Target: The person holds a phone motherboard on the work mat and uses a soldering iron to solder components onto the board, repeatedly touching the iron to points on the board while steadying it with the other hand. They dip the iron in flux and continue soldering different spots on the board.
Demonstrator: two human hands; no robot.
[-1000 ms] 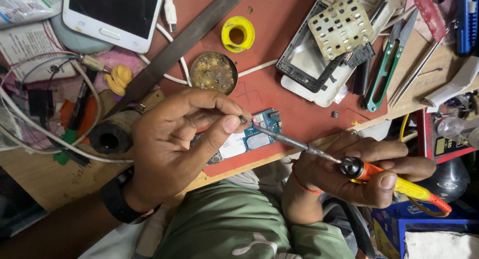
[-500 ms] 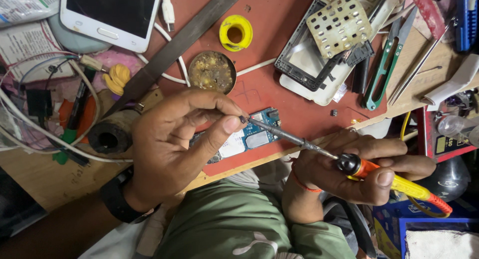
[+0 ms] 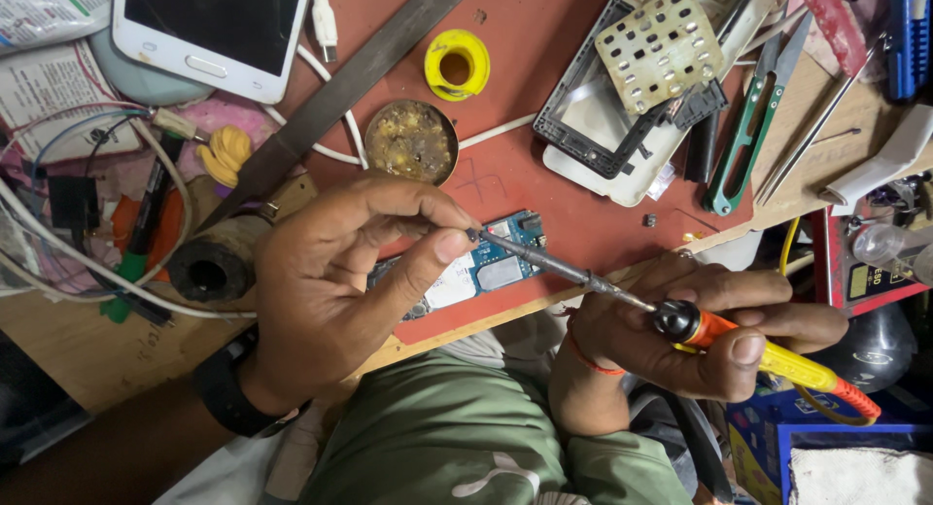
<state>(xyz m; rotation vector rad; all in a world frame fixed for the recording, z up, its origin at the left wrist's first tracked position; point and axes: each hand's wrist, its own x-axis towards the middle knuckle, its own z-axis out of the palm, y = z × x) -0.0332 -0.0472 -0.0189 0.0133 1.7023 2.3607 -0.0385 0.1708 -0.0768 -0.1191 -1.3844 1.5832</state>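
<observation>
My right hand [image 3: 700,325] grips a soldering iron [image 3: 777,354] with an orange and yellow handle; its metal shaft reaches left to a tip just above a blue circuit board [image 3: 496,257]. My left hand [image 3: 340,291] rests over the board's left part, thumb and forefinger pinched together right at the iron's tip; whether they hold a thin wire I cannot tell. The board lies on a red mat [image 3: 544,184] near the table's front edge.
Around the mat: a round tin of flux [image 3: 410,140], a yellow solder reel [image 3: 457,65], a flat metal file [image 3: 340,92], a white phone [image 3: 209,24], a dismantled phone frame [image 3: 622,106], green snips [image 3: 753,126], tweezers, wires and a black cylinder [image 3: 209,267].
The iron's tip has shifted slightly along the board toward my left fingertips. Both hands otherwise stay in place.
</observation>
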